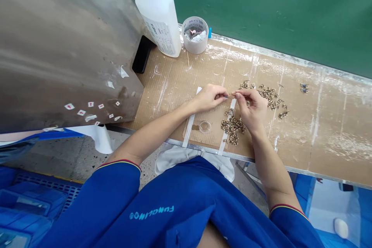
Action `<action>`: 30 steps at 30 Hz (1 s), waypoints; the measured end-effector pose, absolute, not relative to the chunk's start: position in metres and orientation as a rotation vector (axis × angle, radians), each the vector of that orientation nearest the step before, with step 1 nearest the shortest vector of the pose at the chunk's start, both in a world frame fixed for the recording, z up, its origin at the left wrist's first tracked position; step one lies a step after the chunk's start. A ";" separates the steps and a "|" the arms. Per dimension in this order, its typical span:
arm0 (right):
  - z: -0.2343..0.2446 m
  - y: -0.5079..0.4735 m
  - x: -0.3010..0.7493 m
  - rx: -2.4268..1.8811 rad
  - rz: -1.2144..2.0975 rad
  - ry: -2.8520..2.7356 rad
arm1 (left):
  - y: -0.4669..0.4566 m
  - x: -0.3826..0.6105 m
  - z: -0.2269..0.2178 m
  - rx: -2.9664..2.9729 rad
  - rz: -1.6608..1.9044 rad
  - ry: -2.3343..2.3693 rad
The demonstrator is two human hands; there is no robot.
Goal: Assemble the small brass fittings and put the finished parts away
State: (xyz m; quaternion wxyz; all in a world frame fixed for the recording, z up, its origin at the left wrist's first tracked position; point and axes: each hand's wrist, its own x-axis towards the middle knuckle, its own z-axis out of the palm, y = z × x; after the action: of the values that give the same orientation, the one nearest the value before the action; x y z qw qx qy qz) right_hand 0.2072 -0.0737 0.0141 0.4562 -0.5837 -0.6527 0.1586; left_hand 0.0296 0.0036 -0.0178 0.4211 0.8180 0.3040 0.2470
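Note:
My left hand (210, 97) is closed in a pinch on a tiny part; only a bluish tip shows at its fingertips. Facing it, my right hand (252, 110) pinches a thin wooden stick (231, 95) that reaches to the left fingertips. Below and beside my right hand lies a pile of small brass-coloured metal parts (233, 128). A second pile of these metal parts (269, 95) spreads out beyond that hand. Two similar parts with blue on them (304, 88) sit apart at the right. Near my left wrist is a small round clear dish (205, 126).
A white bottle with a blue cap (159, 19) stands at the back left, beside a tape roll (196, 42) holding scraps. Another thin stick (188, 59) leans there. A metal panel (66, 46) borders the cardboard-covered table (305, 131) on the left; a green surface (276, 11) lies behind.

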 end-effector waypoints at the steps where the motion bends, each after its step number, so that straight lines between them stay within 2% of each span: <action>1: 0.015 -0.074 0.207 -1.445 0.389 -1.618 | 0.004 0.030 -0.018 2.050 0.620 0.763; 30: 0.012 -0.074 0.204 -1.415 0.345 -1.639 | 0.004 0.028 -0.014 2.049 0.601 0.758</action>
State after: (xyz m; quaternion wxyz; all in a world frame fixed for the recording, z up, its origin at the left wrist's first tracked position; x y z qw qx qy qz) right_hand 0.2044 -0.0741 0.0122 0.4569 -0.5742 -0.6648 0.1399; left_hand 0.0275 0.0041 -0.0140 0.4238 0.8191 0.3029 0.2403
